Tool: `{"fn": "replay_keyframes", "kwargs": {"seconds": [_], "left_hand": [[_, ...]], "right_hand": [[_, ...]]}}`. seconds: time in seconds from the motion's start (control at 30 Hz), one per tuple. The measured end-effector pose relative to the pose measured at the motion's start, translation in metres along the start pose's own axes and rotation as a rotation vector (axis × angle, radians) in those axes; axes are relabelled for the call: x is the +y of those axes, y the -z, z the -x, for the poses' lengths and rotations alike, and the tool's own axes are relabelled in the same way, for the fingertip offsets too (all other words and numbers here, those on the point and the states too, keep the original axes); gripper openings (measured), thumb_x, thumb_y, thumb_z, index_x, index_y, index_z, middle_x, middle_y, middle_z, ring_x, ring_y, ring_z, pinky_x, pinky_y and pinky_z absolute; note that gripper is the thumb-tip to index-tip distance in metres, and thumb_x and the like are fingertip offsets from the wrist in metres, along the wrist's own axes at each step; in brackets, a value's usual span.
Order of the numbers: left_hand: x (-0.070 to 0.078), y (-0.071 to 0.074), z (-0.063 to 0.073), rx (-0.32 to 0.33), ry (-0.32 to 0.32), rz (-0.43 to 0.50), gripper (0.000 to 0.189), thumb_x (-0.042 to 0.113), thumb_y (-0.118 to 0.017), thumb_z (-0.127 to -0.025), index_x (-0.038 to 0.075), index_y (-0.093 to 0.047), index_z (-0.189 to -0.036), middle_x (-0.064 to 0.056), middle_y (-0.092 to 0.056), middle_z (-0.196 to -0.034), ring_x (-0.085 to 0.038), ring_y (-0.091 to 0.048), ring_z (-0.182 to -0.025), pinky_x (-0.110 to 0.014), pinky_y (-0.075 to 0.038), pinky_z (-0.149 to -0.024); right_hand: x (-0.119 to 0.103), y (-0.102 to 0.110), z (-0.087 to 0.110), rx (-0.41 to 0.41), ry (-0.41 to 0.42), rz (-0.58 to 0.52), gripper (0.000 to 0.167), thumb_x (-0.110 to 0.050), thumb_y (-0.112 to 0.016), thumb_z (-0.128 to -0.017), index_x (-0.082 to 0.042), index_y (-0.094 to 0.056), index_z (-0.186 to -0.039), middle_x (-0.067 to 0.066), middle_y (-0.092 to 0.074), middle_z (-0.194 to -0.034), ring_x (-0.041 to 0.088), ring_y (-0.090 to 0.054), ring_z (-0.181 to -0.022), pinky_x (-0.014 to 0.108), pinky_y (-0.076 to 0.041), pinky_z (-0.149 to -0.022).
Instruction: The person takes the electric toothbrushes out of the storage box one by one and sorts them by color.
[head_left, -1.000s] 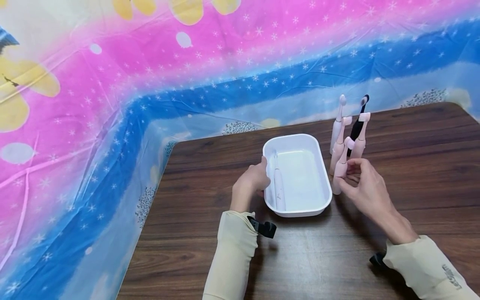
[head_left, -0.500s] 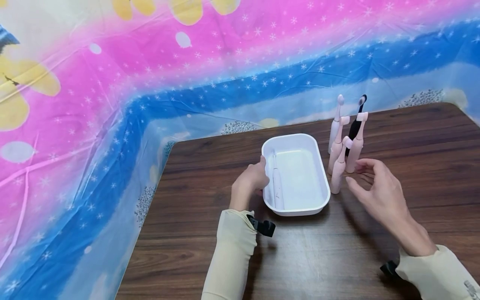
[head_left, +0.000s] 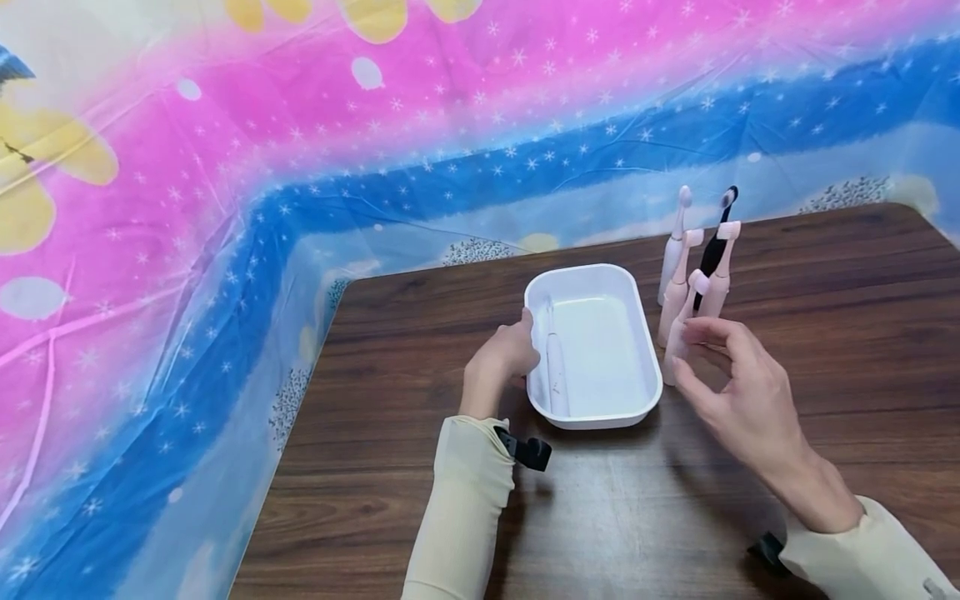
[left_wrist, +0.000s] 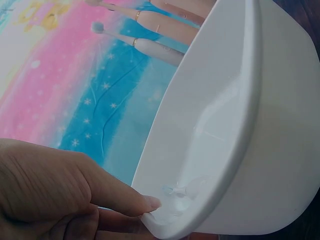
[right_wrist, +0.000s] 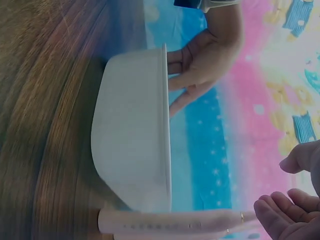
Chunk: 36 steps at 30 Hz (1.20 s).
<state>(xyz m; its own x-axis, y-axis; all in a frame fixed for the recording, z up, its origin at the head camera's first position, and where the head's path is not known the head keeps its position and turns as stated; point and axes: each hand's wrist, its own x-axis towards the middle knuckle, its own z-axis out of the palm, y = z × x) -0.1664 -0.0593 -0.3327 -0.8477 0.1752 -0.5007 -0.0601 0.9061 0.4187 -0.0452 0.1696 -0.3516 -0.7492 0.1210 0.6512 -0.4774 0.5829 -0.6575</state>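
In the head view my left hand [head_left: 501, 360] grips the left rim of a white plastic tray [head_left: 594, 423]. The left wrist view shows my thumb [left_wrist: 145, 204] over that rim, with fingers partly hidden outside the wall. A white electric toothbrush [head_left: 557, 379] lies inside along the left wall. To the right of the tray my right hand [head_left: 750, 404] is around the nearest upright pink electric toothbrush [head_left: 674, 348], thumb and forefinger spread apart. In the right wrist view, the fingertips [right_wrist: 267, 215] are by this toothbrush's neck, with a gap to the thumb.
Behind the nearest toothbrush stand two more pink toothbrushes [head_left: 676, 298], a white one [head_left: 671, 262] and a black one [head_left: 712, 257], close together. The wooden table [head_left: 390, 350] ends at a colourful patterned cloth [head_left: 450, 192] at the back and left.
My right hand first had its fingers at the nearest pink toothbrush, drew away to the right, and has come back to it. My left hand and the tray stay in place.
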Motion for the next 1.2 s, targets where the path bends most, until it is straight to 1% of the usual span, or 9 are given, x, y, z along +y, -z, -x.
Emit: {"fn": "replay_keyframes", "kwargs": {"seconds": [0.1, 0.27, 0.37, 0.47, 0.57, 0.6, 0.83, 1.07, 1.2], "left_hand": [[0.0, 0.0, 0.001, -0.001, -0.004, 0.002, 0.075, 0.007, -0.047, -0.097, 0.015, -0.002, -0.155, -0.016, -0.035, -0.151, -0.024, -0.062, -0.074, -0.035, -0.056, -0.066], [-0.001, 0.001, 0.001, 0.003, -0.007, -0.004, 0.074, 0.008, -0.046, -0.097, 0.016, -0.002, -0.156, -0.016, -0.037, -0.15, -0.026, -0.064, -0.072, -0.031, -0.053, -0.059], [-0.001, 0.001, 0.001, 0.003, -0.009, -0.007, 0.074, 0.009, -0.046, -0.097, 0.016, -0.001, -0.156, -0.016, -0.041, -0.147, -0.027, -0.065, -0.074, -0.029, -0.051, -0.056], [-0.001, 0.001, 0.001, 0.005, -0.013, -0.004, 0.074, 0.009, -0.046, -0.097, 0.016, -0.001, -0.155, -0.016, -0.043, -0.145, -0.028, -0.065, -0.077, -0.03, -0.052, -0.057], [-0.002, 0.0, 0.002, 0.007, -0.014, 0.003, 0.074, 0.008, -0.046, -0.097, 0.016, -0.001, -0.155, -0.016, -0.043, -0.145, -0.028, -0.065, -0.078, -0.033, -0.054, -0.062], [-0.002, 0.001, 0.002, 0.006, -0.014, 0.004, 0.074, 0.008, -0.046, -0.097, 0.016, -0.001, -0.155, -0.016, -0.043, -0.146, -0.028, -0.065, -0.078, -0.033, -0.055, -0.063], [-0.003, 0.0, 0.0, -0.01, -0.005, 0.025, 0.074, 0.009, -0.045, -0.098, 0.017, 0.0, -0.155, -0.018, -0.04, -0.147, -0.027, -0.066, -0.075, -0.038, -0.056, -0.071], [-0.003, -0.001, 0.001, 0.018, -0.013, 0.03, 0.074, 0.008, -0.048, -0.097, 0.016, -0.004, -0.156, -0.019, -0.039, -0.147, -0.025, -0.065, -0.072, -0.038, -0.057, -0.071], [-0.003, 0.0, 0.002, 0.021, -0.012, 0.031, 0.073, 0.008, -0.048, -0.097, 0.016, -0.005, -0.156, -0.019, -0.038, -0.148, -0.025, -0.066, -0.07, -0.036, -0.057, -0.066]], "right_hand": [[0.0, -0.011, -0.002, -0.04, 0.004, 0.012, 0.044, 0.012, -0.072, -0.072, 0.006, -0.057, -0.113, 0.014, -0.063, -0.105, -0.002, -0.059, -0.101, 0.003, -0.04, -0.09], [0.0, -0.029, -0.006, -0.108, -0.015, 0.0, 0.041, 0.008, -0.072, -0.075, 0.007, -0.055, -0.112, 0.015, -0.062, -0.106, 0.026, -0.065, -0.096, 0.002, -0.04, -0.088], [0.001, -0.039, -0.008, -0.153, -0.064, -0.029, 0.04, 0.007, -0.071, -0.076, 0.008, -0.055, -0.112, 0.016, -0.061, -0.107, 0.027, -0.064, -0.097, 0.006, -0.043, -0.088], [0.003, -0.049, -0.012, -0.201, -0.124, -0.045, 0.039, 0.005, -0.07, -0.078, 0.008, -0.054, -0.113, 0.017, -0.06, -0.108, 0.029, -0.062, -0.098, 0.022, -0.051, -0.089], [0.006, -0.059, -0.016, -0.267, -0.19, -0.062, 0.04, 0.003, -0.068, -0.08, 0.009, -0.053, -0.117, 0.021, -0.058, -0.11, 0.032, -0.061, -0.101, 0.04, -0.051, -0.089], [0.007, -0.063, -0.017, -0.293, -0.216, -0.056, 0.041, 0.001, -0.068, -0.081, 0.009, -0.052, -0.118, 0.021, -0.058, -0.11, 0.033, -0.06, -0.102, 0.042, -0.051, -0.09], [0.013, -0.081, -0.024, -0.462, -0.37, 0.014, 0.051, -0.013, -0.068, -0.084, 0.009, -0.049, -0.126, 0.022, -0.06, -0.111, 0.034, -0.063, -0.102, 0.045, -0.05, -0.093], [0.015, -0.095, -0.028, -0.528, -0.461, -0.003, 0.053, -0.018, -0.066, -0.086, 0.007, -0.048, -0.129, 0.02, -0.061, -0.115, 0.033, -0.061, -0.107, 0.045, -0.048, -0.094], [0.015, -0.103, -0.029, -0.56, -0.506, -0.015, 0.054, -0.017, -0.065, -0.086, 0.008, -0.047, -0.13, 0.021, -0.06, -0.116, 0.032, -0.059, -0.108, 0.045, -0.047, -0.095]]}}
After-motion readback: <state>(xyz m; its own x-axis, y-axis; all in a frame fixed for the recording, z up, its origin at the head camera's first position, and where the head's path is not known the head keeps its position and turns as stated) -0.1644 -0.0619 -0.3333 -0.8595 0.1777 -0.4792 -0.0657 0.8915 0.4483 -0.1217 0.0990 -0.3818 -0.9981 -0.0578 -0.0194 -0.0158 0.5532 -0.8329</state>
